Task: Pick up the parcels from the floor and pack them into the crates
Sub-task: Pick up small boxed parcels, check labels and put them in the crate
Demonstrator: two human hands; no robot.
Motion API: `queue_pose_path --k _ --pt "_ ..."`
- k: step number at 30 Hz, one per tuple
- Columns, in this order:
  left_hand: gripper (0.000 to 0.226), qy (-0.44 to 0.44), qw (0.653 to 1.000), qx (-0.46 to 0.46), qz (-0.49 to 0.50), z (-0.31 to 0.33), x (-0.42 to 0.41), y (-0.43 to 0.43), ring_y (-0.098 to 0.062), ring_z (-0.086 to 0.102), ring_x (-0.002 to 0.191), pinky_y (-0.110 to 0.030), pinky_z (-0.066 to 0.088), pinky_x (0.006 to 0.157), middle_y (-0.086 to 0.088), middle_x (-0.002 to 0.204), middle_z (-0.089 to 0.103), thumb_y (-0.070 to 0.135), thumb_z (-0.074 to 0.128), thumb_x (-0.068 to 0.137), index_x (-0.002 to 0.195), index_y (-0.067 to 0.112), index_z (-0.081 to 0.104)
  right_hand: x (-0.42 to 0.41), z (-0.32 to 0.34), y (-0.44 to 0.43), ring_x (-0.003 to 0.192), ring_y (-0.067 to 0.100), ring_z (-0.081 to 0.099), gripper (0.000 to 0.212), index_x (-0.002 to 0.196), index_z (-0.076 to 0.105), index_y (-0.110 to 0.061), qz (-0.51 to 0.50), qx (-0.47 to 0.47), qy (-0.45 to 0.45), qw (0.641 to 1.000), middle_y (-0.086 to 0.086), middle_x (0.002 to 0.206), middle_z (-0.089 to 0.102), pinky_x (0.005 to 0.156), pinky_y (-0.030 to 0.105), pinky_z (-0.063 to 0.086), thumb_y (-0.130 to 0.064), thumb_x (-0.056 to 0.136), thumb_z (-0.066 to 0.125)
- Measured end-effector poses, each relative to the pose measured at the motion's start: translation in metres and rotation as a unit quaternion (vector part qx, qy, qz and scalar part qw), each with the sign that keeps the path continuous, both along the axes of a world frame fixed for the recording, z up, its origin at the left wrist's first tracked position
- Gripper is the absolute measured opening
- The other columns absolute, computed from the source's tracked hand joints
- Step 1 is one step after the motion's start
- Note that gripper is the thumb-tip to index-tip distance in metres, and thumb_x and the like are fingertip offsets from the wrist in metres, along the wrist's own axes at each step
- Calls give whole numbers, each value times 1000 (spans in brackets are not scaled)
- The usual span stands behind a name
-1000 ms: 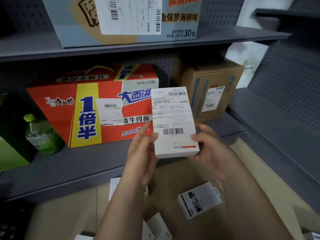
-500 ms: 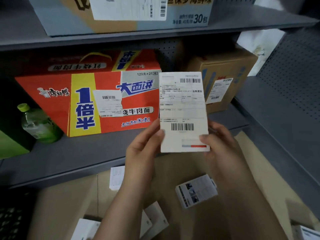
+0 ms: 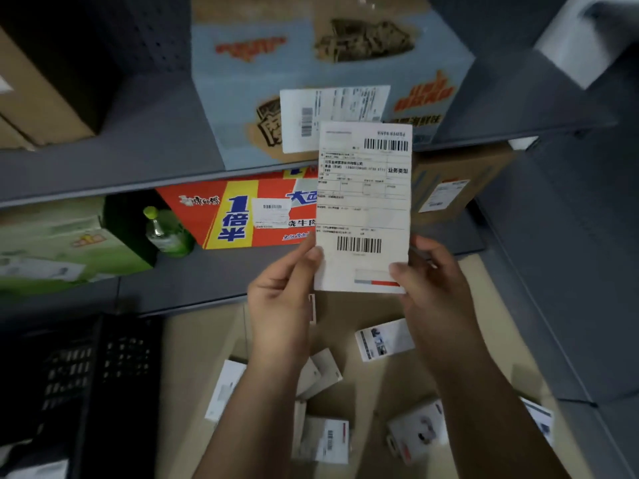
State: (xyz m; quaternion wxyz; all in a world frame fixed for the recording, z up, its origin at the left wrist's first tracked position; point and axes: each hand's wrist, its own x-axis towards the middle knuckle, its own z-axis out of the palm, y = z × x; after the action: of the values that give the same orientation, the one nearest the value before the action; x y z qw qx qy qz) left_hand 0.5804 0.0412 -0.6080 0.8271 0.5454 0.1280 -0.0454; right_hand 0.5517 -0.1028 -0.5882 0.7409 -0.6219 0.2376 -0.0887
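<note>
Your left grip [image 3: 280, 299] and right grip [image 3: 437, 288] both have hold of one white parcel [image 3: 363, 209] by its lower end. The left thumb is pressed on the front near the left edge, and the right thumb on the front by the lower right corner. The fingers of both are wrapped round behind, out of sight, so both grips are closed onto it and neither is free. The parcel stands upright in front of you with its long axis vertical and its label and barcodes facing you, lifted well clear of the floor. Below your forearms, more parcels still lie scattered on the floor [image 3: 373, 382]: one just under your right wrist [image 3: 383, 338], one lower down with a barcode showing [image 3: 325, 440], and another beside it [image 3: 418, 432]. The black crate [image 3: 96, 385] sits down and to the left of the held parcel, on your left grip's side, so that hand looks the nearer one to carry it across and lower it in. The crate's inside is too dark to read. Beyond the parcel is the grey shelf [image 3: 103, 174] with a red noodle carton [image 3: 242, 216] and a green bottle [image 3: 166, 233], none of which is part of the task.
</note>
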Motion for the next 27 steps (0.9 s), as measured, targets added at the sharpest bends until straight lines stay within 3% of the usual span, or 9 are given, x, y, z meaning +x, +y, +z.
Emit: queue_pose_path --k 6,10,12,15,17,19,22,27 --pt "31 -20 1000 -16 -5 137 0 47 -22 70 111 -38 55 98 -7 111 76 19 68 81 110 15 77 0 127 40 110 21 68 38 111 62 -20 3 -1 -26 1000 1 112 75 93 44 53 -7 75 65" --pt "30 -42 999 -7 8 227 -5 93 -24 69 114 -45 50 106 -8 112 76 15 67 84 113 11 73 -6 220 79 106 9 69 37 114 62 -23 50 -20 -44 998 -6 112 74 82 21 56 4 89 65" --pt "25 -53 998 -2 22 268 -8 118 -24 69 113 -46 49 106 -8 113 76 12 67 88 112 14 75 -11 265 104 107 6 68 37 119 62 -22 70 -30 -62 995 -11 112 74 83 17 55 4 92 61" --pt "27 -66 997 -5 33 327 -18 151 -25 70 112 -44 51 101 -9 112 76 22 72 80 106 21 79 -21 319 143 106 8 69 40 126 60 -24 82 -30 -92 992 -10 113 74 83 19 56 1 94 60" --pt "23 -83 996 -11 31 363 -26 170 -25 71 109 -38 53 93 -7 111 77 17 69 88 109 21 77 -28 354 166 99 7 71 40 126 60 -29 76 -23 -104 991 -11 106 76 75 19 57 -5 95 61" --pt "22 -107 994 -12 34 397 -33 187 -21 72 109 -34 55 89 -4 110 77 10 64 94 111 19 74 -35 389 184 98 5 71 39 124 60 -38 70 -48 -118 989 -15 105 75 77 24 60 -14 94 65" --pt "24 -146 989 -12 31 449 -43 208 -19 70 113 -39 54 97 -3 113 76 9 62 96 115 18 73 -46 441 201 108 7 67 41 123 61 -44 80 -90 -158 980 -14 115 72 92 36 57 -18 93 67" --pt "27 -227 973 -37 29 529 -61 229 -20 67 118 -47 46 109 -5 120 74 18 67 90 117 18 74 -65 528 216 115 10 65 45 125 62 -34 96 -113 -269 952 -4 124 70 99 34 54 -1 95 60"
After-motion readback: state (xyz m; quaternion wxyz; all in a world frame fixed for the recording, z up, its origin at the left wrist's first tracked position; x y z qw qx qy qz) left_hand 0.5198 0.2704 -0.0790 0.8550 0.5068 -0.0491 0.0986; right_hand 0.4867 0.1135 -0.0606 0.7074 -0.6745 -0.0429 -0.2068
